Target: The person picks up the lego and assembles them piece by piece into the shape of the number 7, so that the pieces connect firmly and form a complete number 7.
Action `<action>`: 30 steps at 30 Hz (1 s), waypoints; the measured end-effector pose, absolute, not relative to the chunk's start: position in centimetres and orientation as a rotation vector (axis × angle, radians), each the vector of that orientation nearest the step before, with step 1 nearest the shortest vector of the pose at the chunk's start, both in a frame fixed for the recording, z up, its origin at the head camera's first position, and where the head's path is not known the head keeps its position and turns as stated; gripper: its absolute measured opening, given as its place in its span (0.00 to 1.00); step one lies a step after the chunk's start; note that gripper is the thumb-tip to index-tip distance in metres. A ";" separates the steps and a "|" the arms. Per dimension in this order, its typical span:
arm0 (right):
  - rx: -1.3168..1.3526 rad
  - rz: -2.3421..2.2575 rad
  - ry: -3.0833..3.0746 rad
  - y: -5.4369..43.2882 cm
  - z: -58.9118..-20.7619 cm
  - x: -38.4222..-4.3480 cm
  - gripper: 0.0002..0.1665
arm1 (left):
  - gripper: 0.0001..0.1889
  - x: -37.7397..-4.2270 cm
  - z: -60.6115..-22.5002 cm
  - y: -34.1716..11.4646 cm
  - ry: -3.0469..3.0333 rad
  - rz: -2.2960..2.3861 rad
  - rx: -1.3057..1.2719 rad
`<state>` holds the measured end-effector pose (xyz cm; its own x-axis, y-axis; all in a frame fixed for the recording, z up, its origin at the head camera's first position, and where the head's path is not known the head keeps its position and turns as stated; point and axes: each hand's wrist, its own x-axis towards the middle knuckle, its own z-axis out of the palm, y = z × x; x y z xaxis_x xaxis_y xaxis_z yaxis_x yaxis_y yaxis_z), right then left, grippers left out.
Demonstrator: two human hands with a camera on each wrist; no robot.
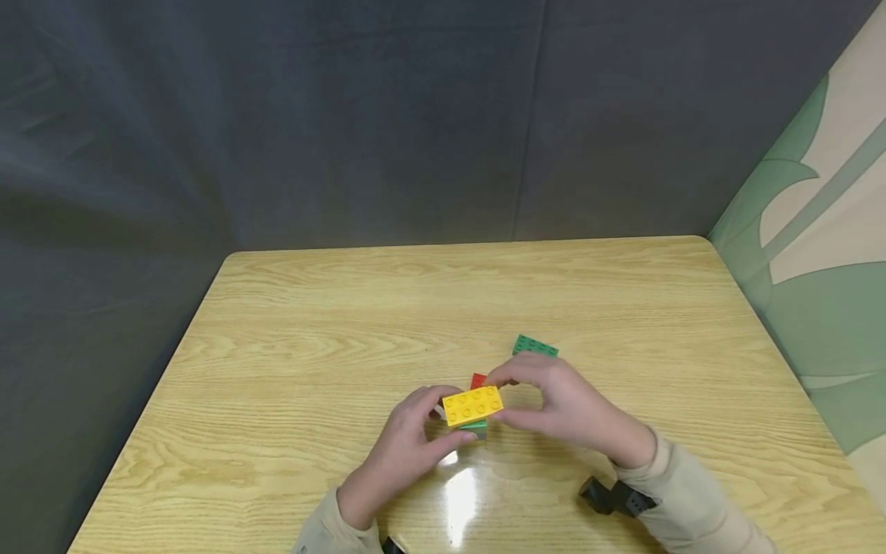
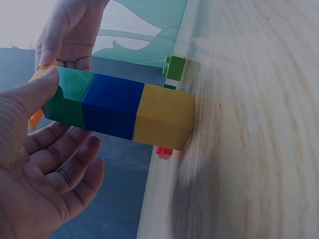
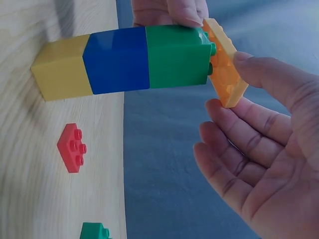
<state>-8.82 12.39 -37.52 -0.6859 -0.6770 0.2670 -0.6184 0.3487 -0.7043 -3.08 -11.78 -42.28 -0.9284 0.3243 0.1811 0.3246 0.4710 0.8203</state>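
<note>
A tower of square bricks stands on the table, green (image 3: 177,57) on top, blue (image 3: 117,62) in the middle and yellow (image 3: 62,67) at the bottom. My left hand (image 1: 408,440) grips the green top brick, its thumb along one side. Between thumb and fingers, my right hand (image 1: 564,402) pinches a thin yellow eight-stud brick (image 1: 474,406). That thin brick is tilted over the tower's top, its hollow underside facing the green studs and one edge right at them. From the head view, it hides most of the tower.
Behind the tower lies a flat red brick (image 3: 72,149), studs up. A green eight-stud brick (image 1: 535,345) is farther back, just beyond the right hand. The wooden table (image 1: 277,346) ends at a dark curtain (image 1: 388,123), with a leaf-patterned cloth (image 1: 817,231) to the right.
</note>
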 end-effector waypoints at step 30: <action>-1.351 -1.317 2.526 10.7 -38.8 -7.9 0.21 | 0.23 -3.2 -42.3 -11.6 -2.571 -1.766 -0.531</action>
<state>-7.92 10.71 -38.79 -0.6328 -0.6818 0.3671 -0.6915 0.2840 -0.6642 -3.25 -11.58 -42.32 -0.9434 0.2852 0.1695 0.2605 0.3204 0.9108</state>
